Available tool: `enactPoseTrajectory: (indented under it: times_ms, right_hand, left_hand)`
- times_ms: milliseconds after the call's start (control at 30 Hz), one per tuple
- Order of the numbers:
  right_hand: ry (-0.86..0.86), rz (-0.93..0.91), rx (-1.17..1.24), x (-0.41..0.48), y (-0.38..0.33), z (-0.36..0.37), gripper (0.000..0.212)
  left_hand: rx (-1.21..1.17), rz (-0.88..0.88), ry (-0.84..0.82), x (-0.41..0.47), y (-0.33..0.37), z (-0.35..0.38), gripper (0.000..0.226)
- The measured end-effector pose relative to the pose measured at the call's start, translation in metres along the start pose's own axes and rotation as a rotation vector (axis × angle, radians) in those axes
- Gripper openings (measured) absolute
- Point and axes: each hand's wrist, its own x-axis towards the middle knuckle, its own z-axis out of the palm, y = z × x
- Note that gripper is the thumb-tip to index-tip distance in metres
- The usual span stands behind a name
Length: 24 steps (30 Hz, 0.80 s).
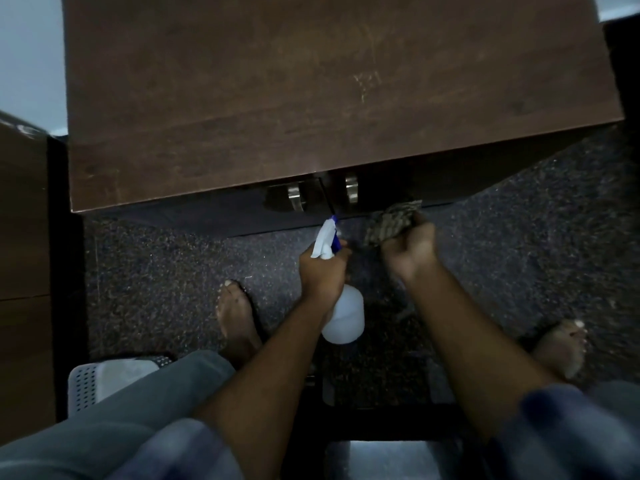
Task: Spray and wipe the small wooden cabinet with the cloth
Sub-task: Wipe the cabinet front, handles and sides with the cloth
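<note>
We see both bare forearms reaching forward and down toward the front of the small wooden cabinet (311, 98), whose dark brown top fills the upper part of the view. The left hand (323, 268) has its fingers curled round the neck of the spray bottle (346, 317), with one finger at the blue trigger. The bottle tilts forward, so its white and blue nozzle (327, 237) points at the seam between the two doors, just below the metal handles (296, 199). The right hand (410, 251) is closed in a fist round the cloth (393, 221), a bunched, patterned rag. Its upper end lies against the lower part of the right door, beside the nozzle. The bottle's rounded body is pale and translucent; we cannot tell how full it is, nor whether it bears any label. At lower left a white perforated basket (83, 382) stands on the dark speckled floor (156, 271), with something pale inside that we cannot identify. Two bare feet (237, 317) rest on the floor on either side of the arms, well apart.
</note>
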Motion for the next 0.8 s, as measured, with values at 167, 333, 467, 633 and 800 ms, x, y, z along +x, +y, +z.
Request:
enactPoseTrajectory:
  times_ms: [167,333,467,633,800]
  right_hand:
    - [-0.042,-0.033,0.144,-0.003,0.036,0.049,0.059]
    - [-0.083,0.085,0.160,-0.015,0.061,0.067,0.058]
    - [-0.141,0.034,0.293,-0.003,0.044,0.063,0.062]
    - [-0.018,0.038,0.136,0.006,0.050,0.074,0.085]
    - [-0.169,0.067,0.310,0.027,0.042,0.053,0.095]
  left_hand:
    - [0.039,0.024,0.017,0.002,-0.009,-0.001,0.048]
    - [0.039,0.074,0.115,0.003,-0.014,-0.010,0.043]
    - [0.098,0.029,0.142,0.004,-0.033,-0.014,0.018]
    - [0.119,0.074,0.130,0.002,-0.037,-0.010,0.014]
    - [0.113,0.077,0.091,0.019,-0.025,-0.015,0.012]
